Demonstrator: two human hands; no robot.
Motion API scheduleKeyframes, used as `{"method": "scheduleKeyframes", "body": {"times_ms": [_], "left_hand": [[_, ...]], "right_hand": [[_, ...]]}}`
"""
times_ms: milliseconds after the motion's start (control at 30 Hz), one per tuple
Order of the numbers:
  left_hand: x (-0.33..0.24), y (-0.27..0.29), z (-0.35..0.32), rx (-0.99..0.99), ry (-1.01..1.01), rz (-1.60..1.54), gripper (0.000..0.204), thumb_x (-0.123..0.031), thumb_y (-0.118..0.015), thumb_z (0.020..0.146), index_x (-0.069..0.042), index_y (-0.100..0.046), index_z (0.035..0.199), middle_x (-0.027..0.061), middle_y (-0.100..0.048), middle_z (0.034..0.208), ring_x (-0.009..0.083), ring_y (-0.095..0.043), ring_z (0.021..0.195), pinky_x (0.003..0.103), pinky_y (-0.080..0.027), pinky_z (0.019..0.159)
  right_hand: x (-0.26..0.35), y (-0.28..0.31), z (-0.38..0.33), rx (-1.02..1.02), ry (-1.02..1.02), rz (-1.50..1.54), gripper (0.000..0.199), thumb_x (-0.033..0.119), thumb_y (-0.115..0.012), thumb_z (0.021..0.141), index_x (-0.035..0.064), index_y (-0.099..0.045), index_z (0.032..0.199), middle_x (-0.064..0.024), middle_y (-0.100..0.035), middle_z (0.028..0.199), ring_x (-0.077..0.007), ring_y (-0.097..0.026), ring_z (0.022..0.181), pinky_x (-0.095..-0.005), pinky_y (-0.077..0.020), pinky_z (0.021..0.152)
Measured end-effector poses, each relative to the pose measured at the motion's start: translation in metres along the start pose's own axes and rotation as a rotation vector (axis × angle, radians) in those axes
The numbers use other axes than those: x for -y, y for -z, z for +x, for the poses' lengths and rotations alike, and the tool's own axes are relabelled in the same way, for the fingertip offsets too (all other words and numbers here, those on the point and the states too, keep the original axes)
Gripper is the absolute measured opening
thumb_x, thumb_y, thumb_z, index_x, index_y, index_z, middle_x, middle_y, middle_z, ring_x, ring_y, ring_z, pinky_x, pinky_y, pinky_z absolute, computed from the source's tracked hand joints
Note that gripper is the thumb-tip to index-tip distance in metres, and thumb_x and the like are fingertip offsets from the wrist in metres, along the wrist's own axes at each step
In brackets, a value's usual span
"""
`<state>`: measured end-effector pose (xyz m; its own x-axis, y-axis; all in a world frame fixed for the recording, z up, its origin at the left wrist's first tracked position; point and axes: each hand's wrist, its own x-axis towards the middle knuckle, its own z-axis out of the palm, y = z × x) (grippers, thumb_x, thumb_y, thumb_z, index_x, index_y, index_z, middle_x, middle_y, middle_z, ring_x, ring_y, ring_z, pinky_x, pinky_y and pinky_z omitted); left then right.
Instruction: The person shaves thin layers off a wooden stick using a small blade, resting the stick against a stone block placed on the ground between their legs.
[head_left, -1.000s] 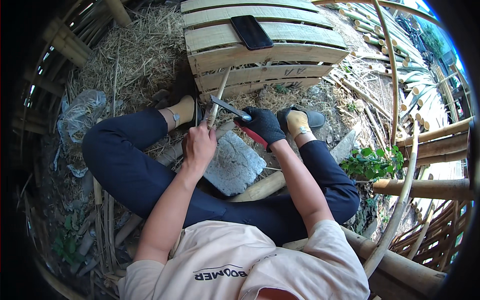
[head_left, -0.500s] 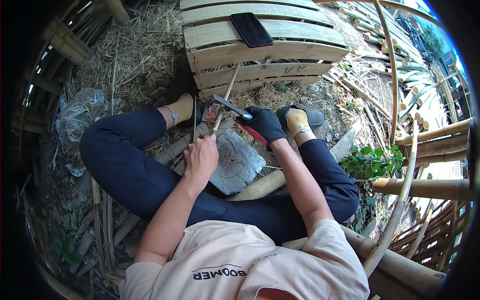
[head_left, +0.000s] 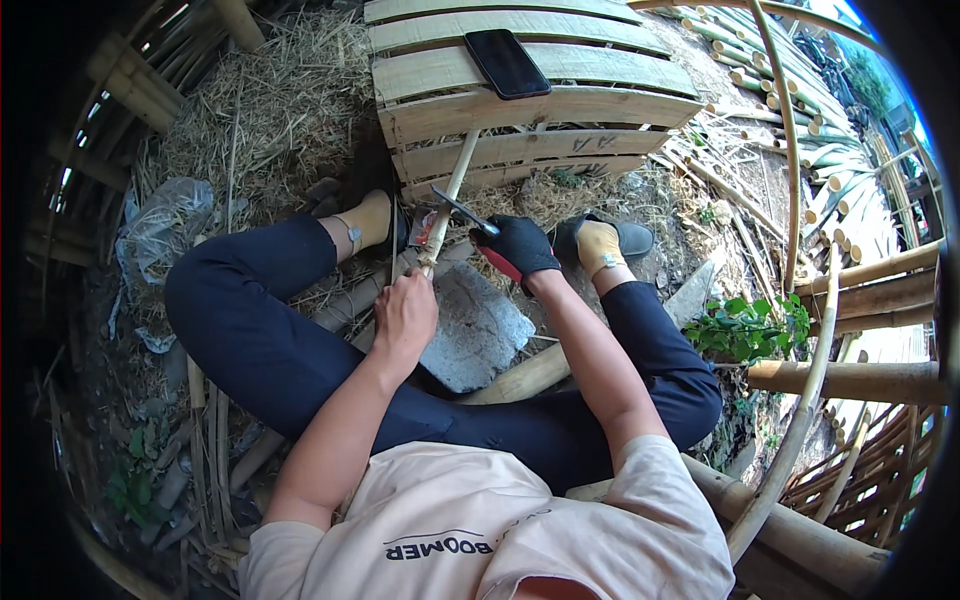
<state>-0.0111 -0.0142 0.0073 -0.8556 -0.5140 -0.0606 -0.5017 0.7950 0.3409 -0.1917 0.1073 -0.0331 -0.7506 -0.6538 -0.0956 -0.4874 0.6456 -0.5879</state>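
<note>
My bare left hand (head_left: 405, 312) is closed around the near end of a pale bamboo stick (head_left: 459, 172), which slants up and away to the front of the wooden crate. On my right hand (head_left: 520, 250) is a black and red glove, and its fingers are wrapped round the handle of a knife (head_left: 459, 207). The grey blade lies across the stick a short way beyond my left hand, its tip pointing left. Below the stick, between my legs, is a rough grey stone block (head_left: 478, 335). The knife's handle is mostly hidden in the glove.
A black phone (head_left: 507, 63) lies on the slatted wooden crate (head_left: 530, 110) ahead. Bamboo poles (head_left: 845, 380) stand at the right, with stacked bamboo (head_left: 820, 130) beyond. Crumpled clear plastic (head_left: 165, 220) lies on straw at the left. A leafy plant (head_left: 748, 325) grows beyond my right knee.
My right hand has shifted slightly left and toward me with the knife, the blade still across the stick. The stick shows a broader pale face now. My left hand keeps its hold.
</note>
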Motion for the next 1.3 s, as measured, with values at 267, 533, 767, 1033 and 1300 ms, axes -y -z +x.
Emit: {"method": "scheduleKeyframes", "body": {"times_ms": [267, 533, 767, 1033, 1300], "left_hand": [[0.007, 0.002, 0.002, 0.043, -0.029, -0.009, 0.027, -0.019, -0.050, 0.099, 0.003, -0.063, 0.089, 0.0258, -0.068, 0.080, 0.0428, -0.070, 0.080, 0.050, -0.057, 0.070], [0.001, 0.003, -0.009, 0.057, -0.034, -0.086, 0.032, -0.023, -0.047, 0.102, 0.003, -0.062, 0.091, 0.0294, -0.066, 0.079, 0.0462, -0.067, 0.078, 0.054, -0.054, 0.069], [0.019, 0.002, 0.002, 0.431, 0.387, -0.821, 0.043, -0.045, -0.038, 0.106, -0.008, -0.052, 0.087, 0.0037, -0.052, 0.059, 0.0160, -0.048, 0.043, 0.030, -0.038, 0.039], [0.021, 0.018, -0.010, 1.008, 0.665, -1.628, 0.036, -0.043, -0.046, 0.105, -0.017, -0.045, 0.081, -0.0105, -0.028, 0.059, 0.0004, -0.026, 0.048, 0.017, -0.021, 0.040], [0.025, 0.030, -0.001, 1.006, 0.686, -1.695, 0.025, -0.033, -0.047, 0.104, -0.013, -0.048, 0.090, -0.0084, -0.034, 0.068, 0.0023, -0.030, 0.055, 0.017, -0.024, 0.043]], "right_hand": [[-0.019, -0.008, 0.036, -0.073, 0.134, -0.151, 0.028, 0.039, -0.064, 0.084, 0.0137, -0.074, 0.090, -0.0187, -0.070, 0.085, -0.0406, -0.067, 0.082, -0.0475, -0.0539, 0.076], [-0.037, 0.014, 0.025, -0.067, -0.096, -0.143, 0.036, 0.046, -0.062, 0.086, 0.0139, -0.075, 0.094, -0.0195, -0.071, 0.091, -0.0391, -0.068, 0.089, -0.0465, -0.0538, 0.082], [-0.012, 0.021, 0.004, -0.002, -0.044, -0.080, 0.036, 0.047, -0.066, 0.085, 0.0140, -0.074, 0.097, -0.0197, -0.071, 0.091, -0.0395, -0.067, 0.089, -0.0466, -0.0532, 0.082], [0.006, 0.043, -0.007, -0.006, 0.024, -0.059, 0.036, 0.048, -0.067, 0.084, 0.0158, -0.074, 0.098, -0.0171, -0.071, 0.091, -0.0385, -0.068, 0.088, -0.0465, -0.0535, 0.080], [0.016, 0.082, -0.020, -0.159, 0.103, 0.013, 0.039, 0.051, -0.075, 0.078, 0.0152, -0.075, 0.095, -0.0159, -0.072, 0.086, -0.0372, -0.069, 0.084, -0.0434, -0.0542, 0.076]]}}
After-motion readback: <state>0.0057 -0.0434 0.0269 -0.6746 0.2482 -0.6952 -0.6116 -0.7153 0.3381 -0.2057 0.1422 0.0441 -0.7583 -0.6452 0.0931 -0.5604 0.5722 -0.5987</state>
